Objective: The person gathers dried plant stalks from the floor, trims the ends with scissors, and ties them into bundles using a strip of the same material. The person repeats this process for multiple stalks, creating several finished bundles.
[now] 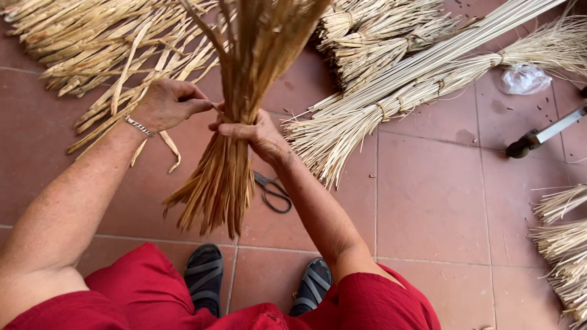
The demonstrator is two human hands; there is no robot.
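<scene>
**Bundle upright between both hands; waist of the bundle is the reference**

Obs. 1: The straw bundle point(235, 122) stands nearly vertical in front of me, long axis running from the top edge of the view down toward my sandals point(205, 275). The cut ends fan out low, above the tiled floor point(428, 183) and not resting on it, as far as I can tell.

Obs. 2: My right hand point(254, 131) is wrapped around the bundle's waist, fingers point(235, 130) closed on it from the right side. It carries the bundle.

Obs. 3: My left hand point(168, 104) sits just left of the same waist, thumb and forefinger pinched together, tips at the bundle's edge. Whether a binding strand lies in that pinch I cannot tell; it is too thin to see.

Obs. 4: Both hands meet at one height, so the axis of the bundle crosses the line between them at roughly a right angle. Right hand is on the bundle; left is beside it.

Surroundings: scissors point(272, 192) lie on the floor just behind the bundle's lower end, below my right wrist. Loose flat straw point(92, 43) lies far left, tied pale bundles point(397, 98) to the right.
</scene>
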